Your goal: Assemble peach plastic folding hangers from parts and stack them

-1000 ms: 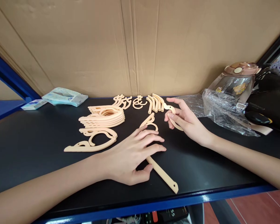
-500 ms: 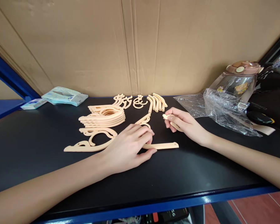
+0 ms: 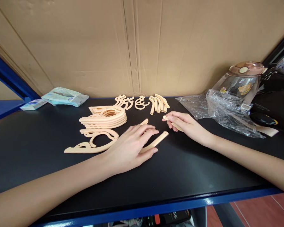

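My left hand (image 3: 130, 147) lies over a peach plastic hanger arm (image 3: 156, 142) on the black table (image 3: 180, 170), thumb and fingers closed round it; the arm's free end points up and to the right. My right hand (image 3: 183, 124) pinches a smaller curved peach piece (image 3: 167, 118) just right of it. A finished peach hanger (image 3: 92, 143) lies to the left of my left hand, with a stack of hangers (image 3: 106, 118) behind it. Rows of hook pieces (image 3: 132, 102) and curved arms (image 3: 158, 103) lie at the back.
A crumpled clear plastic bag (image 3: 222, 115) and a lidded bottle (image 3: 241, 78) sit at the right, beside black bags (image 3: 274, 104). Tissue packs (image 3: 63, 96) lie at the back left. A cardboard wall (image 3: 142, 47) closes the rear. The table's blue front edge (image 3: 156, 206) is near.
My left hand has swung the long arm piece round from pointing toward the front edge to pointing up and right. My right hand drew its small piece away from the back row, closer in.
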Available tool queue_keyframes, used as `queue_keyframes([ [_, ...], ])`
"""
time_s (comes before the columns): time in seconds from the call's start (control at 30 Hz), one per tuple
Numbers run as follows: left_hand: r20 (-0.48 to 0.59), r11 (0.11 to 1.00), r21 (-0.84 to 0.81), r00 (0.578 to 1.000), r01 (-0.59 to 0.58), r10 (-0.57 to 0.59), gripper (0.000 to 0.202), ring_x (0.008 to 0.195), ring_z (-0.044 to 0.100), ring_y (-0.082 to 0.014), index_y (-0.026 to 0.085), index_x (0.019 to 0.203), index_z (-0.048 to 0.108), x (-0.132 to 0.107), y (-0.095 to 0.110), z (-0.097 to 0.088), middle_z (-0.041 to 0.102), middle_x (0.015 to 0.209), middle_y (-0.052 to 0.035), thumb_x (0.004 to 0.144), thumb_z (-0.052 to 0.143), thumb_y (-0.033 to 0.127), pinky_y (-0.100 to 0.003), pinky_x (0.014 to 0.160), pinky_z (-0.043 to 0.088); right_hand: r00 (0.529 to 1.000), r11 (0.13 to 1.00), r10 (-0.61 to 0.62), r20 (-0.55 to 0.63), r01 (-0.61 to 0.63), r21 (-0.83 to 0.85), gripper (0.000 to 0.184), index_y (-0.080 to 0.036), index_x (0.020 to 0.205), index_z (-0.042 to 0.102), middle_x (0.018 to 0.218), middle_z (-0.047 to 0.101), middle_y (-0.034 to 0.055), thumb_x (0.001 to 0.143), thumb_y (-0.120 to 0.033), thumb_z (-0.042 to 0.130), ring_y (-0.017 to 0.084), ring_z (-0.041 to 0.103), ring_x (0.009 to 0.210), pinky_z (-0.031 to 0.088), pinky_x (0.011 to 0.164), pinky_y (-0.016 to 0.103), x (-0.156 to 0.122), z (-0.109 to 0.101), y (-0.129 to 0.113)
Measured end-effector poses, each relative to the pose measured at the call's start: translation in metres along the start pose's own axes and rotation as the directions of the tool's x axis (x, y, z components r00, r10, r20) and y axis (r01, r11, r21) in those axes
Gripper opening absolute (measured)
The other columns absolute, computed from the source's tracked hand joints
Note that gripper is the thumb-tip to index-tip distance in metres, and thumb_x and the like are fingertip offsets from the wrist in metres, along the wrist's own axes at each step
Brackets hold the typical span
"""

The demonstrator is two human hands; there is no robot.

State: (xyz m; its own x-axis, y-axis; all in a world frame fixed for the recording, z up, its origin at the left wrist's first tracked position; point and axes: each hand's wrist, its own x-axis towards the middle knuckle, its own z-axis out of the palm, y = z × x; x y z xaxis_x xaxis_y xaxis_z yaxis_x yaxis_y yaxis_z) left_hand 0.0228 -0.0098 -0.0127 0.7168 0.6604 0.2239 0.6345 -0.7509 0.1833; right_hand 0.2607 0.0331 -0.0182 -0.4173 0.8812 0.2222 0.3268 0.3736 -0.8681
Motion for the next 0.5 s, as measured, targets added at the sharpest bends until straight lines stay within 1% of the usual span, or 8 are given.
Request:
queue_keyframes([
  [0.1, -0.004, 1.000, 0.006, 1.000, 0.003, -0.003, 0.030, 0.129, 0.046, -0.0279, 0.017, 0.125, 0.051, 0.0017, 0.0020, -0.0017, 0.059, 0.129, -0.0085, 0.097, 0.048, 0.027, -0.044, 0.103, 0.042, 1.000, 0.999, -0.007, 0.004, 0.007, -0.044, 0.036, -0.018, 0.096, 0.065, 0.074, 0.053, -0.0007, 0.099, -0.044, 0.041, 0.012, 0.049, 0.067, 0.040, 0.065, 0.027, -0.0011, -0.0004, 0.0023],
  [0.2, -0.017, 0.999, -0.010, 0.999, 0.041, -0.041, 0.026, 0.126, 0.047, -0.0283, 0.017, 0.117, 0.052, 0.0026, 0.0020, -0.0016, 0.059, 0.126, -0.0092, 0.095, 0.053, 0.030, -0.044, 0.102, 0.043, 0.999, 0.992, -0.033, 0.030, 0.036, -0.118, 0.037, -0.019, 0.096, 0.068, 0.076, 0.056, 0.0000, 0.099, -0.044, 0.042, 0.014, 0.053, 0.073, 0.041, 0.070, 0.028, -0.0034, 0.0001, 0.0017],
  [0.27, -0.019, 0.997, -0.028, 0.998, 0.065, -0.066, 0.020, 0.126, 0.047, -0.0286, 0.018, 0.106, 0.052, 0.0027, 0.0012, -0.0008, 0.058, 0.125, -0.0096, 0.094, 0.054, 0.034, -0.044, 0.102, 0.042, 0.996, 0.974, -0.071, 0.053, 0.080, -0.212, 0.038, -0.019, 0.101, 0.069, 0.083, 0.060, 0.0013, 0.100, -0.044, 0.041, 0.015, 0.056, 0.079, 0.042, 0.076, 0.030, -0.0047, 0.0008, 0.0000],
  [0.33, -0.004, 0.997, -0.036, 0.997, 0.073, -0.073, 0.015, 0.126, 0.046, -0.0285, 0.019, 0.093, 0.049, 0.0026, 0.0005, -0.0006, 0.057, 0.126, -0.0094, 0.095, 0.052, 0.033, -0.044, 0.101, 0.042, 0.992, 0.944, -0.107, 0.071, 0.124, -0.306, 0.036, -0.019, 0.106, 0.069, 0.091, 0.064, 0.0026, 0.100, -0.041, 0.042, 0.016, 0.058, 0.085, 0.043, 0.080, 0.030, -0.0052, 0.0013, -0.0013],
  [0.4, 0.015, 0.996, -0.047, 0.997, 0.070, -0.070, 0.015, 0.127, 0.045, -0.0275, 0.020, 0.086, 0.045, 0.0025, 0.0004, -0.0013, 0.056, 0.129, -0.0087, 0.097, 0.047, 0.029, -0.045, 0.101, 0.042, 0.989, 0.920, -0.123, 0.076, 0.143, -0.365, 0.033, -0.019, 0.108, 0.069, 0.094, 0.065, 0.0037, 0.099, -0.038, 0.044, 0.017, 0.059, 0.087, 0.043, 0.080, 0.031, -0.0049, 0.0013, -0.0015],
  [0.5, 0.036, 0.992, -0.088, 0.996, 0.085, -0.082, 0.016, 0.126, 0.044, -0.0262, 0.021, 0.081, 0.042, 0.0027, 0.0005, -0.0036, 0.056, 0.129, -0.0081, 0.097, 0.043, 0.025, -0.044, 0.099, 0.042, 0.987, 0.897, -0.138, 0.079, 0.158, -0.412, 0.032, -0.018, 0.108, 0.069, 0.092, 0.065, 0.0048, 0.099, -0.036, 0.045, 0.017, 0.060, 0.086, 0.044, 0.077, 0.031, -0.0039, 0.0005, -0.0001],
])
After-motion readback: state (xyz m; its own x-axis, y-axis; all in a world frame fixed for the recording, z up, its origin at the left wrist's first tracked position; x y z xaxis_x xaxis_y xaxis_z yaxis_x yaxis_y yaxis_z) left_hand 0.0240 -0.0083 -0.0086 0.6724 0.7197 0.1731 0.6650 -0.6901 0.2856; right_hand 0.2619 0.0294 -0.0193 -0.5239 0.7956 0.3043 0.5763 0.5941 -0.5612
